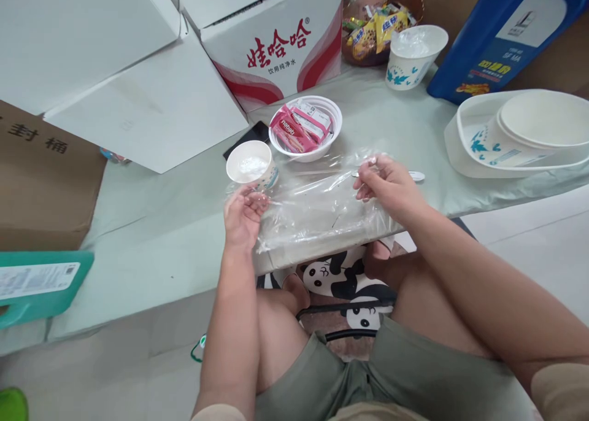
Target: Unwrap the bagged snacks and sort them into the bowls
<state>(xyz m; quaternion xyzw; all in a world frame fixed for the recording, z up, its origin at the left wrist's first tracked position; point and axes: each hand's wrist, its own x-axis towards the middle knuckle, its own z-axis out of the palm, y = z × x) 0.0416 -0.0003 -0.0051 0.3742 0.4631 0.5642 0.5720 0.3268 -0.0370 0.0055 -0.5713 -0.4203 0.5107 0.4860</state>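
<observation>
A thin clear plastic bag (317, 207) is stretched between both hands over the front part of the table. My left hand (242, 217) has its fingers curled on the bag's left end, close to a paper cup (234, 163) with clear plastic inside. At the right end, my right hand (386, 183) pinches the film between thumb and fingers. The handle of a white plastic spoon (416, 176) shows beside that hand; the rest is hidden. Just beyond the bag stands a white bowl (338, 123) holding pink wafer packets (294, 132).
A dark phone-like slab (243, 137) lies behind the cup. White boxes (276, 46) line the back. To the right are another paper cup (407, 71), a snack basket (416, 3), a blue jug (501, 46) and a white tub (455, 139) with cups. A green container (50, 286) sits left.
</observation>
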